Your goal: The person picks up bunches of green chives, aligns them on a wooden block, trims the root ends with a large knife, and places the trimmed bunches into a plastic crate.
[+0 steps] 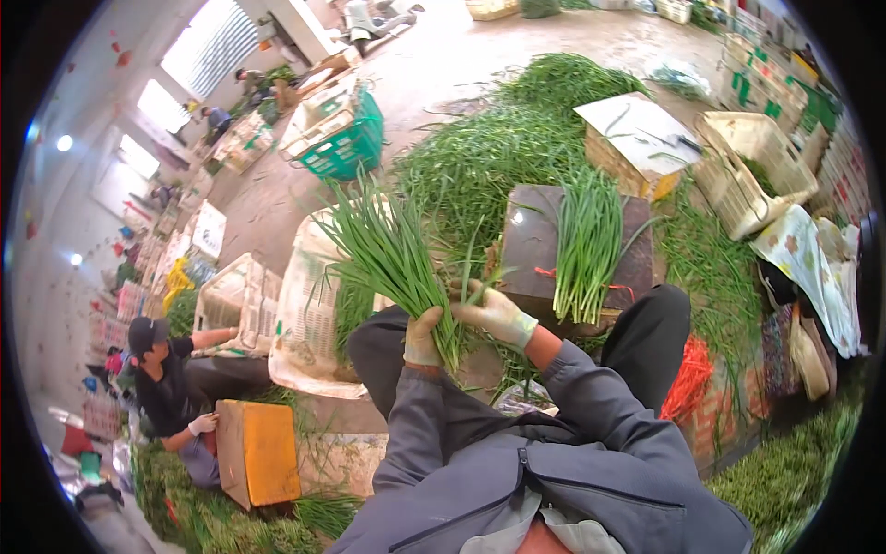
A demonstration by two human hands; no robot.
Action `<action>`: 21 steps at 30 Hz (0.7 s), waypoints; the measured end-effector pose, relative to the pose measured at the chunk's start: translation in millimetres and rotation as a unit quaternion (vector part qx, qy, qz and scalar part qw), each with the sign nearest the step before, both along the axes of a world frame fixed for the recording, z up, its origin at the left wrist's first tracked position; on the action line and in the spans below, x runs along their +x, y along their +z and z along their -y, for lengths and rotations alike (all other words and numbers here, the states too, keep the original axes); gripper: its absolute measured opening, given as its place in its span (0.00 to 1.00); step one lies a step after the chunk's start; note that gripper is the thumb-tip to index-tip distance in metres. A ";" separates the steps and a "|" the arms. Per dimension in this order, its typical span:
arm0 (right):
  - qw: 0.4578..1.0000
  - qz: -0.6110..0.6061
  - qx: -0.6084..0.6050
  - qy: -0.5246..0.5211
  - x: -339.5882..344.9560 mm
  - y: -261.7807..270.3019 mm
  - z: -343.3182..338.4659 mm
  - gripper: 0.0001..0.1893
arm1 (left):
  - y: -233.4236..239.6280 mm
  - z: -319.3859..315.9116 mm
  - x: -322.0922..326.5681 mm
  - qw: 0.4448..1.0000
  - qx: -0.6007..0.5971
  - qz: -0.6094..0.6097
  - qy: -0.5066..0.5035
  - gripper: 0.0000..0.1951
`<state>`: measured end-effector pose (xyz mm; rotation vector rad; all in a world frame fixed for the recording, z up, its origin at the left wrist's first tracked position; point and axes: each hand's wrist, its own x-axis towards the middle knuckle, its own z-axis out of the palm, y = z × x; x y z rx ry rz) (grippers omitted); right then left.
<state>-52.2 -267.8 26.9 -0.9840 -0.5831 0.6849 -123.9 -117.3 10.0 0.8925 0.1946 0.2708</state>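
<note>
My gloved left hand [423, 338] grips a bunch of long green garlic chives [387, 253] by the lower stems, its leaves fanning up and to the left. Beside it, my gloved right hand [497, 315] pinches a loose chive blade or two [472, 260] at the bunch's edge. Just beyond my right hand, a thick bundle of chives [588, 242] lies across a dark-topped box [529, 228]. A red tie string [621, 288] runs under that bundle and shows on both sides.
A large heap of chives [477, 149] covers the floor ahead. Left of me stand a white plastic crate [308, 305] and a seated person [173, 388] by a yellow box [271, 453]. A knife [668, 138] lies on a white-topped box [633, 121]. Red strings [689, 377] hang by my right knee.
</note>
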 end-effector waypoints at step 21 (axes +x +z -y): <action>0.895 0.255 -0.363 -0.043 51.4 -9.9 -18.9 0.55 | -89.6 -53.2 34.8 0.986 0.161 -0.028 -0.008 0.24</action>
